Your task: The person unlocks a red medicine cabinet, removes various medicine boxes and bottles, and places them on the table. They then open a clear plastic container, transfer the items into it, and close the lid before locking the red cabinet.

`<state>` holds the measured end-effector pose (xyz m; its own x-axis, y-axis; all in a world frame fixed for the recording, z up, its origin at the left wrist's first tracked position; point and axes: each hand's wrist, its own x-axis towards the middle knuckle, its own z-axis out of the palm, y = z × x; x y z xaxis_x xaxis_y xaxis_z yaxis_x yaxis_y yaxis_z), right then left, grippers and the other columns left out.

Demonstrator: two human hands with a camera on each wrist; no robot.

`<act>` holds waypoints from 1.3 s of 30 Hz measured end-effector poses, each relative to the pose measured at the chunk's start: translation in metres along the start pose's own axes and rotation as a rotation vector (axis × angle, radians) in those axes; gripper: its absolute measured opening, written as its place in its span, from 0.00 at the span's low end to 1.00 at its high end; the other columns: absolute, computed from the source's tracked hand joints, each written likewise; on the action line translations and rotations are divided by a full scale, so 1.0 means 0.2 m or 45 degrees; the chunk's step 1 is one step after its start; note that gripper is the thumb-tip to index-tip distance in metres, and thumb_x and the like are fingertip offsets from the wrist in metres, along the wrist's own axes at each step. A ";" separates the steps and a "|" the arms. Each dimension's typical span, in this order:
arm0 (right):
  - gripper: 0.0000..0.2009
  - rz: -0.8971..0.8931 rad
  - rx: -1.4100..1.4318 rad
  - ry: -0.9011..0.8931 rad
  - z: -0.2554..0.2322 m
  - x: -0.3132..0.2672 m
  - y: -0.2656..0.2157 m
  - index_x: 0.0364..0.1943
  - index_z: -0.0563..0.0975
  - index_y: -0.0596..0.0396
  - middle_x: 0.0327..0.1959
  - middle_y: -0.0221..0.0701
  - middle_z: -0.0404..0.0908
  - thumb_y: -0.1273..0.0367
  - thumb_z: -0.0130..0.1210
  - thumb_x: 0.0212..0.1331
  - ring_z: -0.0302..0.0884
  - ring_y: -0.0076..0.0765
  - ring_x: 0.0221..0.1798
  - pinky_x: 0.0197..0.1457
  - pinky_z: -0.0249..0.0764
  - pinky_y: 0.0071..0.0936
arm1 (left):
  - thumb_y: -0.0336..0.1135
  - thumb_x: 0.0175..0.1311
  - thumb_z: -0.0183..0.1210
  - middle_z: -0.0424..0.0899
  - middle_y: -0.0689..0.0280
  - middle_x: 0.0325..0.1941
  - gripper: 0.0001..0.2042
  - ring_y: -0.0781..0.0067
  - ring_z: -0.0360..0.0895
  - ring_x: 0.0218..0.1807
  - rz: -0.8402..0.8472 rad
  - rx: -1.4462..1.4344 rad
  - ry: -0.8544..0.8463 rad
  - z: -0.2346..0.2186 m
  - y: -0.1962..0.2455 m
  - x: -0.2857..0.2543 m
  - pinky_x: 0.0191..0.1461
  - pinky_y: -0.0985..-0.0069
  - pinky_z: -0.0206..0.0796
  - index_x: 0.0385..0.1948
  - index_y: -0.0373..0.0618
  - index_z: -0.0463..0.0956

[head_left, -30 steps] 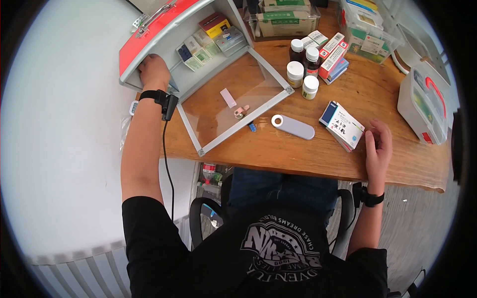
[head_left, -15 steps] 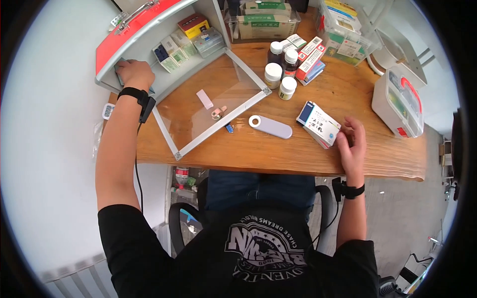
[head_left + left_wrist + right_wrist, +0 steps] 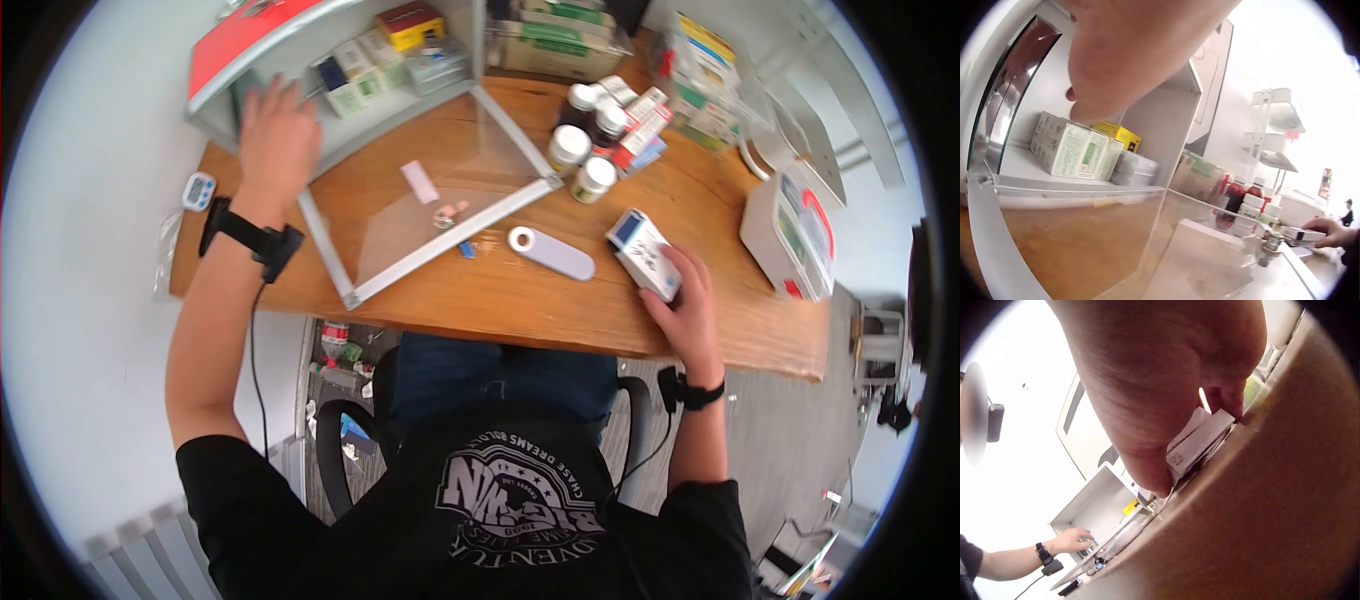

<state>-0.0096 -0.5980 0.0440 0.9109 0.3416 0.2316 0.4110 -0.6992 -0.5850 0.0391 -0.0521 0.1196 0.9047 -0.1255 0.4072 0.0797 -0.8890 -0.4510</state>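
At the right part of the tabletop's near edge, the right hand (image 3: 680, 300) grips a stack of white medicine boxes (image 3: 643, 254), fingers curled round its near end and thumb along its side. The right wrist view shows the same grasp from below: the boxes (image 3: 1200, 445) sit pinched between thumb and fingers, tilted just off the wood. Beside the stack, toward the middle of the tabletop, lies a grey oblong case (image 3: 551, 253) with a white ring at one end.

Toward the far left corner, the left hand (image 3: 275, 135) is spread flat with straight, released fingers at the open front of a white cabinet (image 3: 215, 100) with a red top; it holds nothing. Whether the palm touches the cabinet's floor cannot be told, since that hand is blurred. Inside the cabinet stand small green-and-white boxes (image 3: 1075, 149) in a row with a yellow box (image 3: 1116, 134) behind them. The cabinet's glass door (image 3: 430, 190) lies open flat on the wood, framed in grey metal.

Beyond the door's right corner stands a cluster of bottles (image 3: 583, 140) with white caps, next to red-and-white cartons. At the right edge sits a white case (image 3: 795, 235) with a red handle. A small timer (image 3: 198, 189) rests at the left edge.
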 end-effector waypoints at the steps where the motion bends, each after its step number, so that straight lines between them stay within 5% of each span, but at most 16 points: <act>1: 0.33 0.031 0.013 0.076 -0.01 -0.01 0.02 0.69 0.76 0.56 0.68 0.46 0.77 0.71 0.71 0.56 0.73 0.51 0.71 0.74 0.70 0.41 | 0.33 0.65 0.64 0.84 0.56 0.64 0.12 0.53 0.74 0.72 0.088 -0.117 0.160 0.00 0.00 -0.03 0.76 0.50 0.63 0.48 0.42 0.85; 5: 0.27 0.165 0.342 0.274 -0.03 -0.07 0.01 0.70 0.74 0.63 0.67 0.44 0.78 0.70 0.62 0.66 0.74 0.43 0.70 0.73 0.70 0.39 | 0.28 0.66 0.63 0.87 0.58 0.52 0.09 0.56 0.83 0.56 0.082 -0.791 0.351 -0.16 0.04 -0.29 0.63 0.62 0.73 0.46 0.40 0.83; 7: 0.29 0.214 1.159 0.361 -0.04 -0.09 -0.05 0.70 0.71 0.70 0.67 0.45 0.77 0.62 0.57 0.72 0.72 0.43 0.72 0.73 0.70 0.40 | 0.27 0.72 0.61 0.85 0.65 0.39 0.04 0.70 0.80 0.37 -0.260 -1.041 0.441 -0.12 0.03 -0.48 0.45 0.73 0.73 0.43 0.38 0.81; 8: 0.29 0.214 1.166 0.365 -0.04 -0.06 -0.13 0.70 0.71 0.70 0.67 0.45 0.77 0.62 0.57 0.72 0.72 0.43 0.72 0.73 0.70 0.40 | 0.27 0.72 0.61 0.85 0.65 0.39 0.04 0.70 0.80 0.37 -0.253 -1.036 0.442 -0.05 0.01 -0.53 0.45 0.73 0.73 0.43 0.38 0.81; 10: 0.35 0.094 1.309 0.048 -0.03 0.03 -0.34 0.71 0.68 0.74 0.70 0.48 0.74 0.55 0.54 0.73 0.71 0.44 0.74 0.73 0.70 0.41 | 0.31 0.74 0.62 0.81 0.70 0.33 0.05 0.81 0.76 0.34 -0.938 -1.514 0.332 0.11 -0.02 -0.63 0.37 0.79 0.69 0.40 0.38 0.80; 12: 0.35 0.105 1.344 -0.236 0.04 0.24 -0.57 0.73 0.67 0.71 0.73 0.46 0.71 0.55 0.56 0.72 0.70 0.43 0.74 0.75 0.67 0.39 | 0.36 0.78 0.61 0.77 0.72 0.32 0.09 0.87 0.72 0.34 -0.932 -1.535 0.404 0.22 -0.03 -0.60 0.36 0.81 0.66 0.47 0.39 0.78; 14: 0.26 0.160 1.516 -0.432 0.21 0.52 -0.84 0.70 0.71 0.69 0.65 0.39 0.80 0.60 0.52 0.78 0.77 0.32 0.66 0.71 0.71 0.33 | 0.38 0.78 0.60 0.77 0.70 0.33 0.14 0.84 0.71 0.32 -1.174 -1.928 0.349 0.28 -0.04 -0.54 0.34 0.81 0.64 0.55 0.39 0.73; 16: 0.29 0.265 1.724 -0.467 0.44 0.82 -1.14 0.67 0.75 0.65 0.59 0.34 0.83 0.51 0.56 0.77 0.78 0.26 0.57 0.64 0.73 0.30 | 0.39 0.79 0.57 0.76 0.69 0.35 0.19 0.83 0.70 0.31 -1.143 -1.940 0.284 0.32 -0.04 -0.53 0.33 0.81 0.64 0.63 0.38 0.68; 17: 0.30 0.229 1.643 -0.462 0.65 0.98 -1.15 0.64 0.77 0.65 0.57 0.37 0.85 0.49 0.57 0.75 0.81 0.25 0.54 0.58 0.76 0.30 | 0.39 0.79 0.56 0.76 0.68 0.35 0.21 0.83 0.70 0.31 -1.114 -1.972 0.310 0.33 -0.04 -0.53 0.33 0.81 0.64 0.66 0.38 0.67; 19: 0.31 0.153 1.313 -0.149 1.07 1.25 -1.28 0.54 0.80 0.72 0.41 0.49 0.87 0.48 0.54 0.74 0.84 0.46 0.37 0.46 0.80 0.42 | 0.37 0.80 0.54 0.76 0.68 0.36 0.24 0.83 0.71 0.32 -1.111 -2.035 0.334 0.36 -0.04 -0.53 0.34 0.81 0.65 0.71 0.37 0.64; 20: 0.31 0.060 1.187 -0.194 1.04 1.27 -1.40 0.50 0.80 0.74 0.43 0.59 0.84 0.49 0.51 0.75 0.82 0.60 0.41 0.53 0.78 0.51 | 0.37 0.80 0.54 0.76 0.68 0.36 0.24 0.83 0.71 0.32 -1.087 -2.039 0.314 0.37 -0.04 -0.54 0.34 0.81 0.65 0.71 0.37 0.64; 22: 0.29 0.029 0.831 -0.057 1.38 1.39 -1.52 0.58 0.74 0.71 0.57 0.72 0.74 0.53 0.49 0.74 0.76 0.78 0.60 0.71 0.69 0.59 | 0.37 0.79 0.54 0.77 0.68 0.36 0.23 0.82 0.72 0.32 -1.128 -2.002 0.311 0.38 -0.05 -0.54 0.34 0.81 0.66 0.70 0.35 0.65; 24: 0.25 0.075 0.636 -0.320 1.53 1.41 -1.59 0.61 0.73 0.64 0.57 0.68 0.76 0.54 0.48 0.74 0.76 0.79 0.62 0.70 0.70 0.60 | 0.36 0.79 0.55 0.77 0.68 0.36 0.23 0.82 0.73 0.32 -1.101 -2.009 0.326 0.38 -0.04 -0.54 0.35 0.81 0.66 0.69 0.35 0.66; 29: 0.25 -0.082 0.455 -0.530 1.44 1.50 -1.52 0.60 0.73 0.63 0.56 0.62 0.80 0.54 0.46 0.76 0.80 0.72 0.60 0.67 0.74 0.56 | 0.37 0.78 0.56 0.78 0.68 0.37 0.23 0.81 0.74 0.34 -1.102 -2.013 0.352 0.39 -0.02 -0.54 0.36 0.80 0.68 0.68 0.33 0.67; 32: 0.25 -0.253 0.428 -0.501 1.51 1.55 -1.51 0.60 0.73 0.64 0.56 0.62 0.81 0.54 0.45 0.77 0.84 0.68 0.57 0.65 0.76 0.55 | 0.36 0.77 0.58 0.78 0.68 0.37 0.23 0.81 0.75 0.34 -1.096 -1.966 0.381 0.36 -0.01 -0.53 0.36 0.80 0.69 0.67 0.32 0.68; 39: 0.22 -0.156 0.285 -0.313 1.40 1.48 -1.55 0.62 0.72 0.63 0.59 0.59 0.80 0.60 0.51 0.75 0.85 0.64 0.55 0.59 0.82 0.48 | 0.34 0.75 0.62 0.80 0.68 0.37 0.23 0.82 0.75 0.33 -1.071 -1.853 0.375 0.37 0.01 -0.54 0.36 0.80 0.69 0.66 0.32 0.69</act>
<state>0.1213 -0.1050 0.0771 0.8076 0.5746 0.1327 0.4736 -0.4978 -0.7266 -0.0271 -0.0079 0.0170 0.7004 0.6312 0.3333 -0.1111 -0.3649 0.9244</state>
